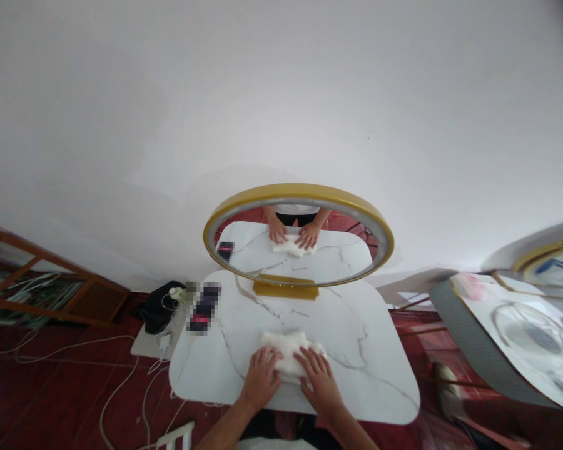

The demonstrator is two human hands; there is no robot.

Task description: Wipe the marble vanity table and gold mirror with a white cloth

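Note:
A crumpled white cloth [287, 345] lies on the white marble table [366, 350], near its front edge. My left hand [260, 377] rests flat on the cloth's near left part, fingers stretched forward. My right hand [319, 375] lies flat on its near right part, fingers spread. Both hands press on the cloth without gripping it. A round gold-framed mirror [299, 232] stands at the table's far edge and reflects the hands and cloth.
A dark phone-like object [203, 307], partly blurred, lies at the table's far left. On the floor to the left are a black bag [158, 306], chargers and white cables [122, 381]. A second marble table [511, 337] stands at the right. A wooden frame [42, 281] is far left.

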